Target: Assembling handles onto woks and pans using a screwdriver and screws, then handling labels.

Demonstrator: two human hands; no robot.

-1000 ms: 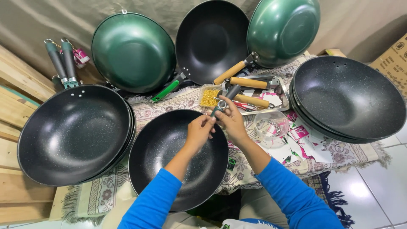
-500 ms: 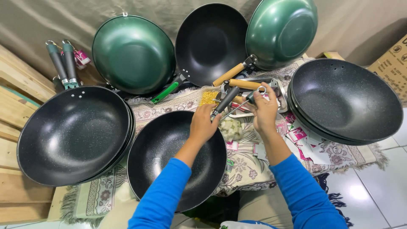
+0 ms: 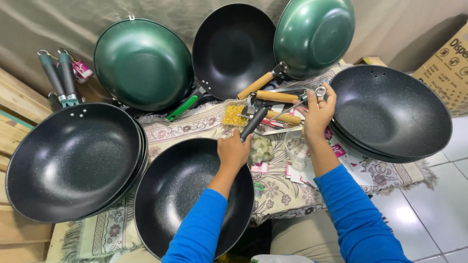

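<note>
Patterned cloth (image 3: pixel 287 192) covers the bench, ringed by black and green woks.
Left hand (image 3: pixel 234 152), arm stretched forward, has its fingers closed around a black handle (image 3: pixel 253 123) at the near black wok's (image 3: pixel 187 195) rim; right hand (image 3: pixel 318 113) is raised, fingers pinching a small metal fitting (image 3: pixel 319 91).

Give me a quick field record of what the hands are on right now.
left hand: grips a black handle at the rim of the black wok in front
right hand: holds a small metal tool raised over the tray
tray: wooden handles and gold screws
left side: stack of black woks
right side: second stack of black woks
back: two green woks, one black
</note>
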